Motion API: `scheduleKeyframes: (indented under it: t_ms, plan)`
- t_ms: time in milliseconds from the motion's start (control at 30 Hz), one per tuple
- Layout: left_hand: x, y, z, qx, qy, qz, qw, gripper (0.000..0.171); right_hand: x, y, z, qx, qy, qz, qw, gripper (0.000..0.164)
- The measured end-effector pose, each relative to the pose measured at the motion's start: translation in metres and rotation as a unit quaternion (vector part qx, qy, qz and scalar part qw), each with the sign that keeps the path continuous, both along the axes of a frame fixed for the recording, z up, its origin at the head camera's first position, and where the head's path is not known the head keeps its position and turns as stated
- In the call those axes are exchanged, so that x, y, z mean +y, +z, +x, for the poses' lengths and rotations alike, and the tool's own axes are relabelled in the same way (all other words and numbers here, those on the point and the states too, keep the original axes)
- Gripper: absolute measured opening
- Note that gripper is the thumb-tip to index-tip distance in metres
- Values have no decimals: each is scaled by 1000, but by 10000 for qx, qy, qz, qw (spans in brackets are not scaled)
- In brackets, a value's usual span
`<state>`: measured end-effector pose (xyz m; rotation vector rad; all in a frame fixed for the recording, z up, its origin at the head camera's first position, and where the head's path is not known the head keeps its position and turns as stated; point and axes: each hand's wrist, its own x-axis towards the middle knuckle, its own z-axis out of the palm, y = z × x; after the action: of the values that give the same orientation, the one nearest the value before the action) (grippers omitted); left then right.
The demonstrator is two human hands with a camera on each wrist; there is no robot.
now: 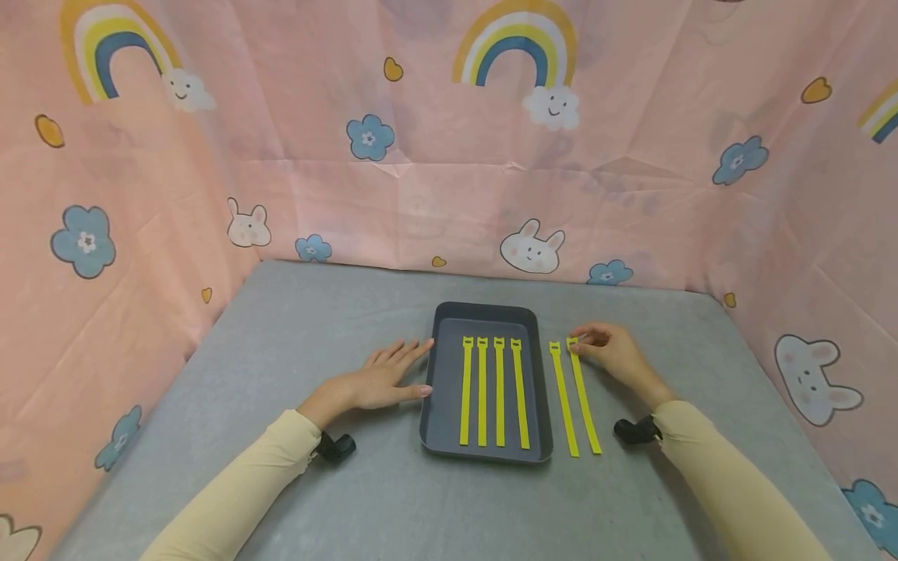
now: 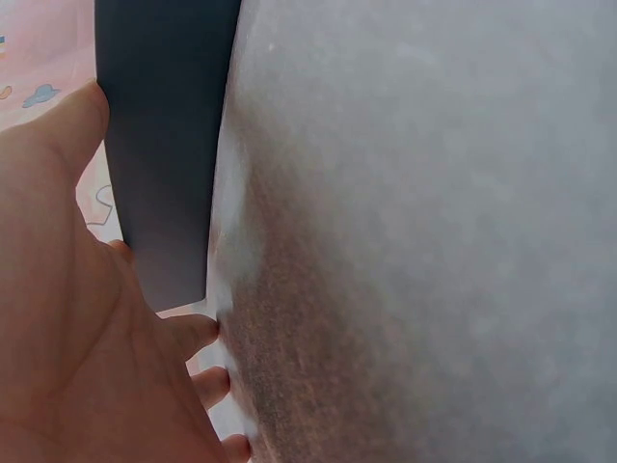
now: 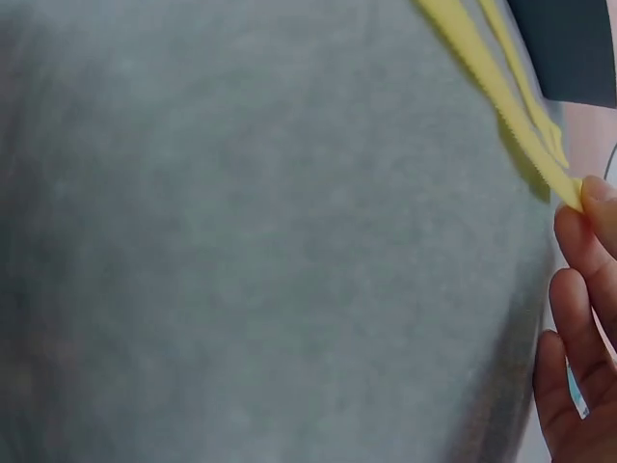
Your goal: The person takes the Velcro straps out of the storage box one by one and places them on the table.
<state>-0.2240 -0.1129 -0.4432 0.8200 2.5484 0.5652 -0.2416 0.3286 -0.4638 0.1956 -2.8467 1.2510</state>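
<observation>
A dark grey rectangular tray (image 1: 436, 436) lies on the table with several yellow cable ties inside, side by side, slotted heads toward the far end. To its right on the table lies another yellow cable tie (image 1: 565, 405). My right hand (image 1: 617, 358) pinches the slotted head of the outermost cable tie (image 1: 586, 409) between thumb and forefinger. In the right wrist view this cable tie (image 3: 492, 87) slopes up from the table to the fingertips. With fingers spread, my left hand (image 1: 382, 380) touches the tray's left side; the left wrist view shows the thumb against the tray wall (image 2: 164, 145).
A grey cloth covers the table (image 1: 316, 499). Pink printed fabric (image 1: 421, 210) hangs behind it and along both sides. A black wrist mount (image 1: 338, 449) sits at the left cuff, and another wrist mount (image 1: 634, 430) at the right.
</observation>
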Motion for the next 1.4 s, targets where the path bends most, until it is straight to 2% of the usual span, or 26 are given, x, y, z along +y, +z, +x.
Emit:
scheduleKeyframes:
  t_ms: [333,500,900,1033,1133,1300,1400]
  plan:
    - [1,1,0,27,22,-23,10000,85,-3,-5,-1,235,71,241,9994,22]
    - [1,0,0,39,7,-7,10000,85,-5,-4,0,197,13,467,9987,22]
    - [1,-1,0,38,14,13,10000,85,-6,0,-2,107,-112,587,9982,25]
    - [1,-1,0,32,-11,7,10000,85,-5,18,-6,139,-147,668,9976,29]
    - [1,0,0,26,-20,-7,10000,85,-9,45,-9,200,-144,679,9974,34]
    - [1,0,0,34,-16,-18,10000,86,-31,90,-8,183,-71,128,9997,44]
    - [1,1,0,30,-4,-25,10000,86,-52,102,-8,240,35,-466,9986,49]
